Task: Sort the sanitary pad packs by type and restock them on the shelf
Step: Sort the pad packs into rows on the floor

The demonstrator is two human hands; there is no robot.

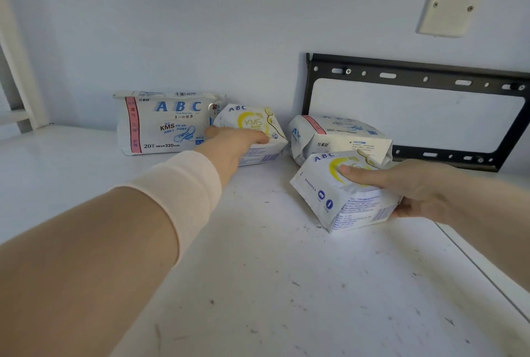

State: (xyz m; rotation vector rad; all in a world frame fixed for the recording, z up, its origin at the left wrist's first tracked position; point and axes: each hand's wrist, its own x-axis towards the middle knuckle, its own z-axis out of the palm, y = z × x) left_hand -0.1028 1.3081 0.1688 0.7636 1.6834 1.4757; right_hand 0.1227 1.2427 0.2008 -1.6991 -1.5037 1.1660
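On the white shelf point(258, 270) the left hand point(235, 141) curls over the far yellow pack point(252, 121), which leans against the upright blue pack point(166, 124) at the wall; the right hand point(424, 187) grips the near yellow pack point(324, 190), thumb on top, tilted, just before the lying blue pack point(344, 135); behind hangs a black bracket point(415, 75).

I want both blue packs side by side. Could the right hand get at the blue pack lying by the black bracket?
Probably not yet: the right hand grips a yellow pack that sits right in front of that blue pack.
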